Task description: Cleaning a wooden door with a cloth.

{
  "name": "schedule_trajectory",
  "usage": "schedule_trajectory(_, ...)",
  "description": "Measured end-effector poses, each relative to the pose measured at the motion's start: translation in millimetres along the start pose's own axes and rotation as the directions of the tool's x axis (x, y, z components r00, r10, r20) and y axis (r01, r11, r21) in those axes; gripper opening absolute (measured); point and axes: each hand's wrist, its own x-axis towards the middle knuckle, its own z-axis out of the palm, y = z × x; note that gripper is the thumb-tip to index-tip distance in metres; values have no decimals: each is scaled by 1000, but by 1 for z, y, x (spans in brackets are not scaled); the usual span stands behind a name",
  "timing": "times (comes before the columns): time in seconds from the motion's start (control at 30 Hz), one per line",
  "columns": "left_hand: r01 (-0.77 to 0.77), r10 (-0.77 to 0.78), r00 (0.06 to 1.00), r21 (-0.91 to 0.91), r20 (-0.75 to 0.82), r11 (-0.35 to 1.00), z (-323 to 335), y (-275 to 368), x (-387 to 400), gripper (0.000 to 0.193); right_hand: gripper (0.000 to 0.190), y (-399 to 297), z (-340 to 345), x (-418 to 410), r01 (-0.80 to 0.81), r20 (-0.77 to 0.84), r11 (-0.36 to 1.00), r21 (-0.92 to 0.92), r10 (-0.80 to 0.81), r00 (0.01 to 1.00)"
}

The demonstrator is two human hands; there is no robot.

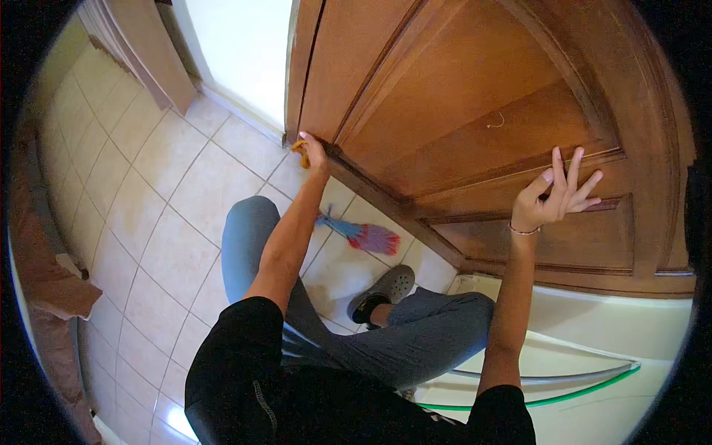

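My left hand (316,156) is at the foot of a brown wooden panelled door (467,94), near the jamb. It holds a yellow-orange cloth (301,151), partly hidden by the fingers. My right hand (556,192) is raised in front of the door's lower panel, fingers spread, with nothing seen in it. Whether its fingertips touch the wood I cannot tell. A thin pale curl of thread or a similar strand (497,120) shows against the large panel. On the tiles between my arms lies a brush-like bundle of blue, purple and red fibres (375,238).
Pale floor tiles (172,172) spread to the left. My foot in a grey clog (389,286) rests near the door. Green and grey curved rods (584,386) lean by the pale wall at lower right. A brown cushioned seat (53,295) borders the left; a curtain (128,50) hangs at upper left.
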Motion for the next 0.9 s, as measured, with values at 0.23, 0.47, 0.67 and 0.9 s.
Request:
schedule_trajectory(0.23,-245,240,965,28,106,969,-9,5,-28,99,31,0,-1,-1,-1,-17,1000,29,2,1000)
schedule_trajectory(0.47,-280,252,945,122,208,952,-16,20,-62,92,33,-1,-3,0,-24,19,1000,18,24,1000)
schedule_trajectory(0.67,-393,364,917,220,160,893,2,50,-65,93,34,0,-3,0,-19,22,1000,14,18,1000)
schedule_trajectory(0.9,-706,662,704,163,257,689,9,121,-79,100,34,0,-3,1,-28,20,999,19,27,999)
